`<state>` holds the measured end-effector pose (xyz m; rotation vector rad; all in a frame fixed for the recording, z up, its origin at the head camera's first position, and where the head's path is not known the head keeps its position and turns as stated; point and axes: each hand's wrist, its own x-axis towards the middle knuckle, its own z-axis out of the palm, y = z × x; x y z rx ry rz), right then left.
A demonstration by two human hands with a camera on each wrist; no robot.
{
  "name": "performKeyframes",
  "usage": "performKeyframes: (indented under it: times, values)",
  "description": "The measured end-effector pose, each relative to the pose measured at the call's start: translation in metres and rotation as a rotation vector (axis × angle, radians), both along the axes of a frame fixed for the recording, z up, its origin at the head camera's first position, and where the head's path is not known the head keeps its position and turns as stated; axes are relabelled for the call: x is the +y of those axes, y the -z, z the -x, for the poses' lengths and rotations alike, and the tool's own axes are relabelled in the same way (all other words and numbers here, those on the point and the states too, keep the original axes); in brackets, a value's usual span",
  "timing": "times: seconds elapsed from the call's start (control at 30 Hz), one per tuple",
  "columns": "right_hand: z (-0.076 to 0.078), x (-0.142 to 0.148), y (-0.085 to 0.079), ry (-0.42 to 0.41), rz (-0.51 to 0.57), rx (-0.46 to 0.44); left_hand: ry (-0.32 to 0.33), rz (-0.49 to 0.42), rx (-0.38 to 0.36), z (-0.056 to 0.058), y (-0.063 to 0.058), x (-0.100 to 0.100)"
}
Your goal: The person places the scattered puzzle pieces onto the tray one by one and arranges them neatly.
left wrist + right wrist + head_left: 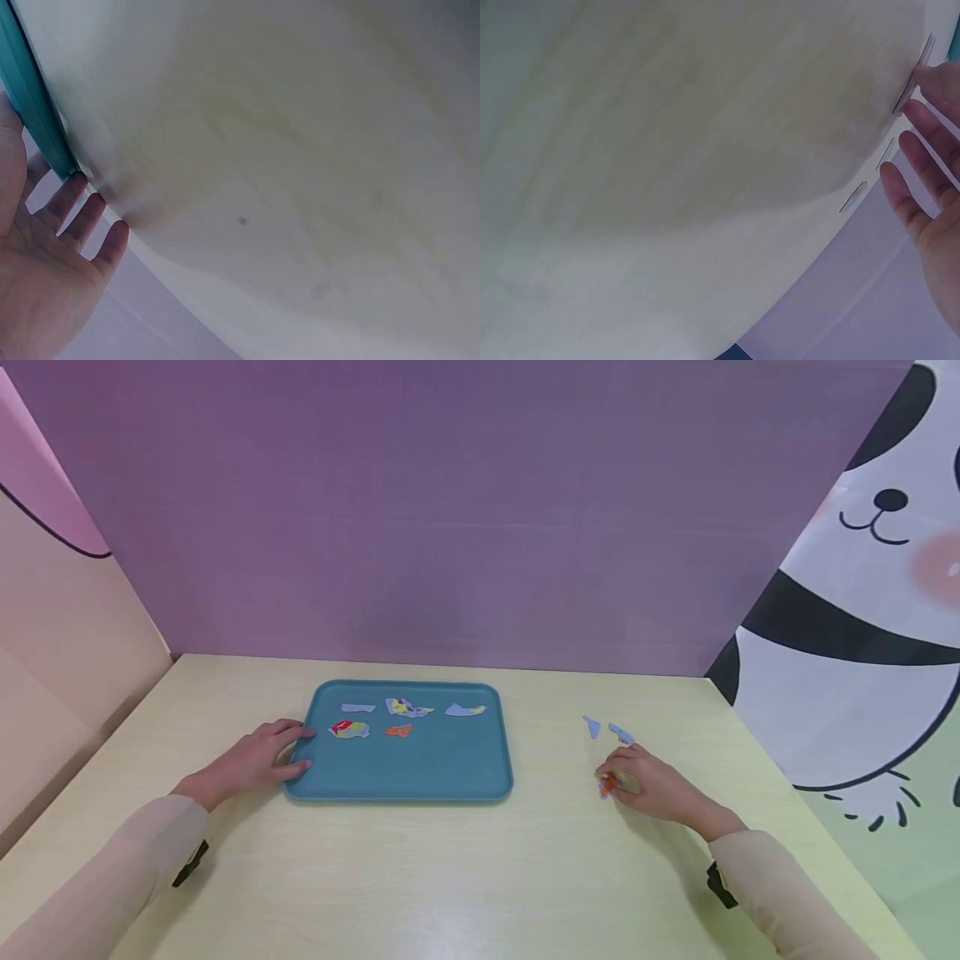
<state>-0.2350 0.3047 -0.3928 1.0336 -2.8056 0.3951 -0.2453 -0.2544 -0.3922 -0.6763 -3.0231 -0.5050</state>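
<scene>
Touching the left rim of a teal tray (442, 772) with the left hand (262, 754), thumb and fingers spread wide. Pinching an orange-and-purple piece (607, 788) with the right hand (654, 783), grip pretty narrow, down by the pale table (450, 868), well right of the tray. Also seeing 2 light-blue pieces (592, 727) just beyond those knuckles. On the tray, got 3 bluish pieces (409, 708) behind, plus a red-and-yellow piece (349, 729) and an orange piece (400, 730) in front.

It looks like a playroom (I cannot be certain): a cartoon panda (847, 710) beside the table (450, 877), a purple backdrop (480, 510) behind.
</scene>
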Motion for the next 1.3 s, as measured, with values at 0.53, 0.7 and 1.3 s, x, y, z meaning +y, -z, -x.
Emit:
performKeyframes:
  times: [0.53,0.7,1.3]
  values:
    - [0.0015,0.0034,0.0028,-0.026,0.023,0.02,0.01,-0.001,0.029,-0.002,-0.0011,0.001]
    - [0.0019,0.0035,0.0024,-0.012,0.017,0.004,0.002,0.0,0.024,-0.0025,-0.0019,0.0015]
    - [0.0053,-0.0002,-0.0008,0.005,0.024,-0.016,-0.011,0.01,0.006,-0.0069,-0.0071,0.0039]
